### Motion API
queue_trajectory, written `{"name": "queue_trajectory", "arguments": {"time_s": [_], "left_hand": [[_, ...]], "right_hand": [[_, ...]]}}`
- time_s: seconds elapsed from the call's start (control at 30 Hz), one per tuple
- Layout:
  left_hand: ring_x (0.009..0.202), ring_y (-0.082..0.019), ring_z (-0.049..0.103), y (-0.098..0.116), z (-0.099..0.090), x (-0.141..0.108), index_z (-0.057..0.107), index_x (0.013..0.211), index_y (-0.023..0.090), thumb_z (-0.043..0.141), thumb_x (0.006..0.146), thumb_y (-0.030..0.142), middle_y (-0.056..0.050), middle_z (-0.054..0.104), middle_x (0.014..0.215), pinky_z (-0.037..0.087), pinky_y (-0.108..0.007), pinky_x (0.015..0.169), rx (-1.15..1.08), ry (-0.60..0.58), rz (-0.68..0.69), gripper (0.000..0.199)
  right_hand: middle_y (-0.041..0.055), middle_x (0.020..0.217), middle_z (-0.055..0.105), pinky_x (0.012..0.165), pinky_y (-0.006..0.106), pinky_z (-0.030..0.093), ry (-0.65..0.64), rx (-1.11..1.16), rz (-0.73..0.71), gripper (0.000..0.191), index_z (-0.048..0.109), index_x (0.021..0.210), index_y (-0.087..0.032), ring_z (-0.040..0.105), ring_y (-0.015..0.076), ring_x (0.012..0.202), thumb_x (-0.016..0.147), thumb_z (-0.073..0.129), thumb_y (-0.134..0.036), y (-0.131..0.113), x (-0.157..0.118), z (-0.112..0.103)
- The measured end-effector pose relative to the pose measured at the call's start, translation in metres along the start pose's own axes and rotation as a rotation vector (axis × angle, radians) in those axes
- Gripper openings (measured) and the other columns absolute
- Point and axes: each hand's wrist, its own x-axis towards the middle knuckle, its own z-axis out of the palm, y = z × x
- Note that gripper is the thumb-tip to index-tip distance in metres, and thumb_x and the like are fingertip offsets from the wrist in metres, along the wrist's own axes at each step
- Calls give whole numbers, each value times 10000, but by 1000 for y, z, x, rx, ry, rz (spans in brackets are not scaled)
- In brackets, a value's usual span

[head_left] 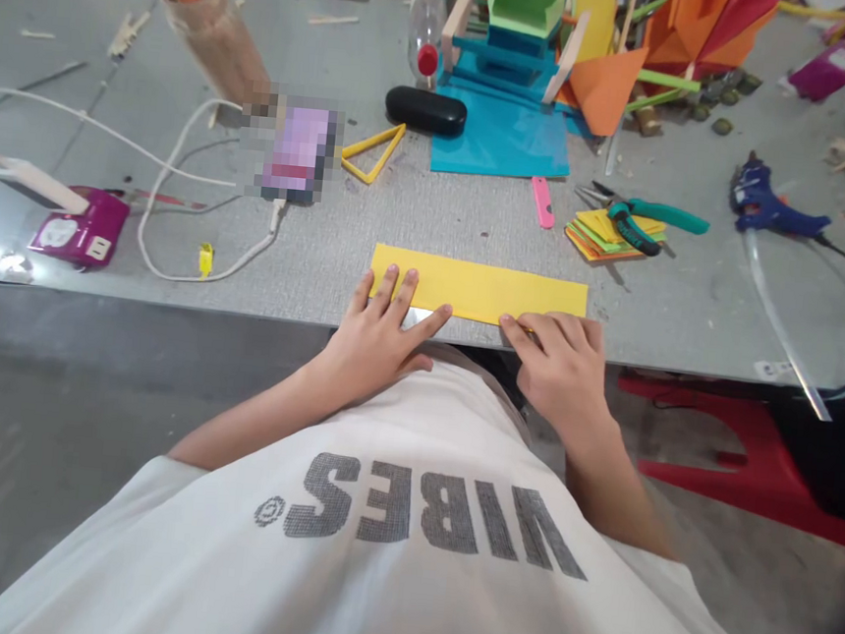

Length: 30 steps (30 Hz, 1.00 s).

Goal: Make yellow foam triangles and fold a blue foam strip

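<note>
A long strip of folded yellow paper (484, 285) lies flat near the front edge of the table. My left hand (381, 328) presses on its left end with the fingers spread and holds nothing. At the right end, my right hand (562, 364) has its fingers bent and closed on the near edge of the yellow paper, the index fingertip on that edge. Its palm side is hidden. Beyond the paper lie a pink cutter (542, 202) and a stack of coloured paper (599, 236), with teal-handled pliers (634, 222) resting on it.
A blue glue gun (777, 202) with a glue stick is at the right. A phone (300, 148) on a white cable, a yellow triangle frame (374, 153), a black case (426, 110) and a blue paper model (509, 132) stand farther back. A purple box (82, 228) is left.
</note>
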Motion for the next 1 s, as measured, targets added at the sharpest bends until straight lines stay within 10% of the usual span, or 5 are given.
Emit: {"name": "queue_trajectory", "arguments": {"time_s": [0.2, 0.33, 0.6, 1.0], "left_hand": [[1686, -426, 507, 3, 9, -5, 695, 1556, 279, 659, 1124, 435, -210, 588, 1750, 351, -712, 1391, -58, 202, 42, 460], [1194, -314, 770, 2, 15, -10, 830, 1235, 303, 646, 1102, 249, -110, 854, 1188, 538, -554, 1136, -59, 359, 13, 234], [899, -248, 700, 0, 9, -8, 789, 927, 253, 633, 1097, 209, -68, 824, 959, 477, -426, 792, -82, 421, 25, 235], [995, -296, 686, -16, -3, -15, 801, 832, 256, 726, 1045, 283, -66, 776, 897, 463, -516, 938, -268, 387, -369, 228]], "right_hand": [[116, 1198, 808, 953, 501, 449, -102, 82, 63, 431, 797, 1387, -307, 650, 330, 1119, 1025, 618, -155, -23, 6, -3], [114, 1057, 783, 880, 467, 456, -120, 115, 48, 333, 825, 1305, -274, 649, 303, 1011, 1057, 618, -192, -36, 6, -4], [83, 979, 779, 819, 419, 420, -71, 108, 117, 262, 817, 1000, -271, 632, 262, 929, 1112, 591, -198, -28, 4, -7], [73, 931, 795, 866, 430, 459, -120, 297, 250, 248, 796, 904, -250, 690, 267, 894, 1101, 686, -354, 2, 16, -19]]}}
